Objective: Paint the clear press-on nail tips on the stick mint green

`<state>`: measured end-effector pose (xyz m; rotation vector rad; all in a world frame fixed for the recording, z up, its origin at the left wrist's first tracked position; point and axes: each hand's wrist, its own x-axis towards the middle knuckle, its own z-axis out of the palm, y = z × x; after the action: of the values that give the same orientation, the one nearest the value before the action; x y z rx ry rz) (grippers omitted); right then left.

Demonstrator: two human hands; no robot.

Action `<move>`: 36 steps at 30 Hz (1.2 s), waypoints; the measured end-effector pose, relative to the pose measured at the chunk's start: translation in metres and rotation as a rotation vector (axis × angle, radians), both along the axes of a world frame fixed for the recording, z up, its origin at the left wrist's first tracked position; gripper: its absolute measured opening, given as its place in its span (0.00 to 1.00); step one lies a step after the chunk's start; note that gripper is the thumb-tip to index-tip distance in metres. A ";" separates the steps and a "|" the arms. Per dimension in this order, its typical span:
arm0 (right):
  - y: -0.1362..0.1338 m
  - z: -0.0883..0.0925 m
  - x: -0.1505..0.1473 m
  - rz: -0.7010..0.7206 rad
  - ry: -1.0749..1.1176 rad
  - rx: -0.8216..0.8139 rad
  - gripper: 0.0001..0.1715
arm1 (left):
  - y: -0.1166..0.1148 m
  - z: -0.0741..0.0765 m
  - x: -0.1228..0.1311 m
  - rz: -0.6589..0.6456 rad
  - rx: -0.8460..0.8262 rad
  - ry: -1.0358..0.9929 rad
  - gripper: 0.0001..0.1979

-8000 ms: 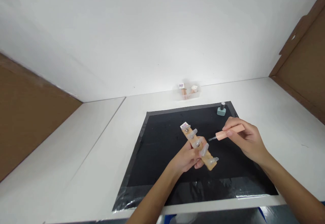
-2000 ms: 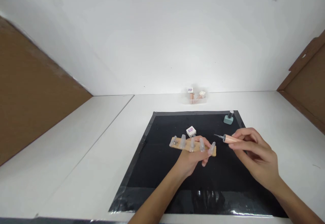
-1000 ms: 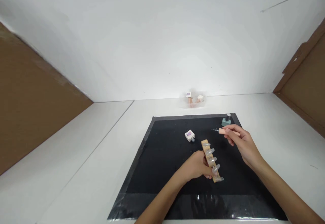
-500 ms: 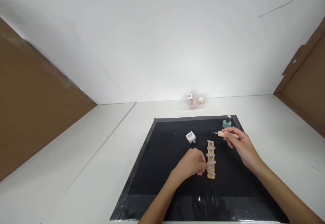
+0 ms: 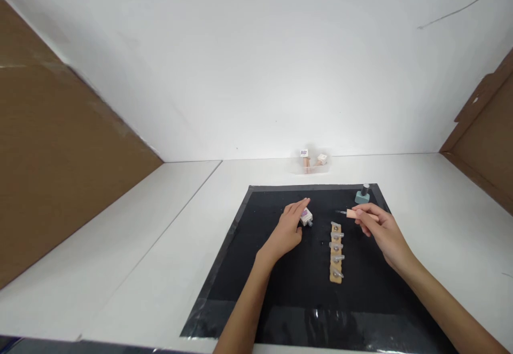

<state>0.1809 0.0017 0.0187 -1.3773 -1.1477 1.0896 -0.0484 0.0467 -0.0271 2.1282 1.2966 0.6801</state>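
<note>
A wooden strip [image 5: 335, 252] carrying several clear false nail tips lies flat on the black mat [image 5: 256, 258]. My left hand [image 5: 289, 226] reaches over the mat with fingers stretched out, its fingertips at a small white square bottle [image 5: 306, 216] lying on its side. My right hand [image 5: 380, 228] pinches a peach-coloured brush cap [image 5: 359, 215], its thin brush pointing left just above the strip's far end. A teal polish bottle [image 5: 362, 195] stands at the mat's far right corner.
A clear holder [image 5: 313, 162] with small bottles sits against the white back wall. Brown cardboard panels [image 5: 52, 151] flank the white table [image 5: 132, 247] on the left and right. The mat's near edge is glossy.
My left hand set the nail strip down on the mat, let go of it and moved left and forward to the white bottle. My right hand kept the brush near the teal bottle.
</note>
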 end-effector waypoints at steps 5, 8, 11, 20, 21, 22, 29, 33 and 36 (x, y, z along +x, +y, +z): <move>-0.002 -0.001 -0.001 0.012 -0.043 0.029 0.17 | 0.003 -0.001 -0.004 0.000 -0.079 -0.105 0.26; -0.003 0.000 -0.001 0.018 -0.080 0.058 0.17 | 0.002 0.002 -0.004 0.043 -0.148 -0.251 0.18; -0.005 0.003 -0.001 0.023 -0.126 0.103 0.16 | 0.001 0.004 0.003 0.074 -0.227 -0.421 0.17; -0.014 0.008 -0.004 0.064 -0.329 0.357 0.09 | -0.012 0.025 0.024 0.141 -0.367 -0.937 0.22; -0.015 0.008 -0.005 0.074 -0.351 0.397 0.08 | -0.013 0.027 0.025 0.159 -0.374 -0.966 0.22; -0.015 0.008 -0.006 0.087 -0.371 0.440 0.07 | -0.014 0.028 0.025 0.174 -0.385 -0.998 0.23; -0.020 0.005 -0.011 0.177 -0.469 0.806 0.09 | -0.019 0.032 0.027 0.191 -0.527 -1.244 0.24; -0.023 0.004 -0.013 0.118 -0.602 1.025 0.15 | -0.022 0.033 0.031 0.158 -0.603 -1.295 0.24; -0.024 0.005 -0.013 0.109 -0.629 1.060 0.15 | -0.022 0.034 0.033 0.172 -0.648 -1.323 0.24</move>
<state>0.1675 -0.0224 0.0238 -0.7760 -1.8798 -0.0273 -0.0150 0.0244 0.0068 0.6940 0.7248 1.2055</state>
